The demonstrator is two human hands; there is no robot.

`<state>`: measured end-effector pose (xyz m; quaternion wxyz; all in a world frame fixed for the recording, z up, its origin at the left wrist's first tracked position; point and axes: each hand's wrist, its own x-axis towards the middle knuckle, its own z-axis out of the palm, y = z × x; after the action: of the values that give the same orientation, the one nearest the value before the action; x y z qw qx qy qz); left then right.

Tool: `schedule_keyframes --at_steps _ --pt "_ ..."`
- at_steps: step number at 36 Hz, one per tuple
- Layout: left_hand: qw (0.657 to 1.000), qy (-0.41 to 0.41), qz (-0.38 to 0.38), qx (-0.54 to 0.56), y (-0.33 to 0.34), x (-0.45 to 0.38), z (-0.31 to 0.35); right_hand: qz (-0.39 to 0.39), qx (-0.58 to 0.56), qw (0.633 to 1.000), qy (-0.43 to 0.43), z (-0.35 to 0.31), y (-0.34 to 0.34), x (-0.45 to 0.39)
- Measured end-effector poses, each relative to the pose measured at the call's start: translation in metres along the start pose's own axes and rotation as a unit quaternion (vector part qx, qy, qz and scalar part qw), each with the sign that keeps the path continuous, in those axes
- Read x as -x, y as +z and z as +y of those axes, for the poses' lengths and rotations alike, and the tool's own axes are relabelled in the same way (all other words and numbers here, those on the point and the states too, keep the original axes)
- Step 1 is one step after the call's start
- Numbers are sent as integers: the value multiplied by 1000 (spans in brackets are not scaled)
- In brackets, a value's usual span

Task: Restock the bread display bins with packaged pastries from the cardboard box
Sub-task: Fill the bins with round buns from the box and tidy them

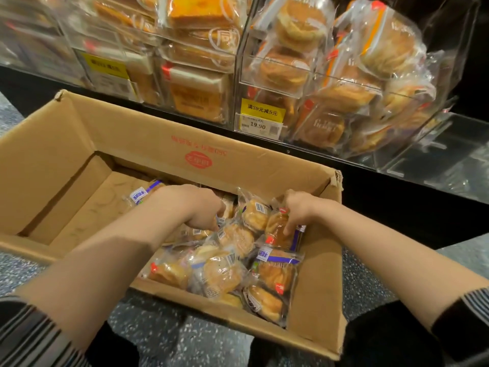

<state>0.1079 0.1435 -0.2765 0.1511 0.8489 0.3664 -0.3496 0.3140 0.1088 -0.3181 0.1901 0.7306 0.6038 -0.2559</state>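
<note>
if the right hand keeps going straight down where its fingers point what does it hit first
Likely the pastry pack right under its fingertips; the right hand already seems to touch it, though depth is hard to judge.

Brown cardboard box [148, 144], striped sleeves [29, 329]

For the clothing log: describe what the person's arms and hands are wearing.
Both forearms are bare, with sleeves pushed up near the elbows. The left sleeve is dark with thin pale stripes; the right sleeve matches it. The left hand and right hand wear no gloves; no rings or watch show.
</note>
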Motion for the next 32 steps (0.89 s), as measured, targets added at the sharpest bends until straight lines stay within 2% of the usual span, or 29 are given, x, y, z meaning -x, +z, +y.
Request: schedule_keyframes --at_steps 3,6,9,11,13,16,19,22,25,28,32 --pt "1000 -2 -2 23 1 0 -2 9 -29 1000 7 1 -3 3" --pt "998 -7 -10 56 1 0 -3 -36 0 999 -13 0 -2 9" --pt "997 -20 -10 70 -2 2 -8 -20 30 998 -48 -4 1 14" --pt "996 -25 -8 86 -4 5 -13 4 6 998 -61 -7 -3 15" --pt "993 -24 -6 116 -6 10 -19 24 -68 994 -79 -12 -13 19" --pt "984 -19 7 177 -8 17 -25 -1 -268 957 -108 -18 -28 27" --pt "967 -19 13 254 -9 22 -36 -90 -477 867 -110 -23 -33 33" --pt "936 -28 45 347 -8 28 -45 -130 -544 821 -118 -29 -30 31" --pt "891 -8 95 445 -6 31 -48 -160 -587 780 -144 -36 -30 31" --pt "847 29 127 516 -5 35 -48 -163 -597 770 -154 -42 -30 31" --pt "840 26 173 514 0 35 -50 -140 -565 799 -152 -50 -23 24"
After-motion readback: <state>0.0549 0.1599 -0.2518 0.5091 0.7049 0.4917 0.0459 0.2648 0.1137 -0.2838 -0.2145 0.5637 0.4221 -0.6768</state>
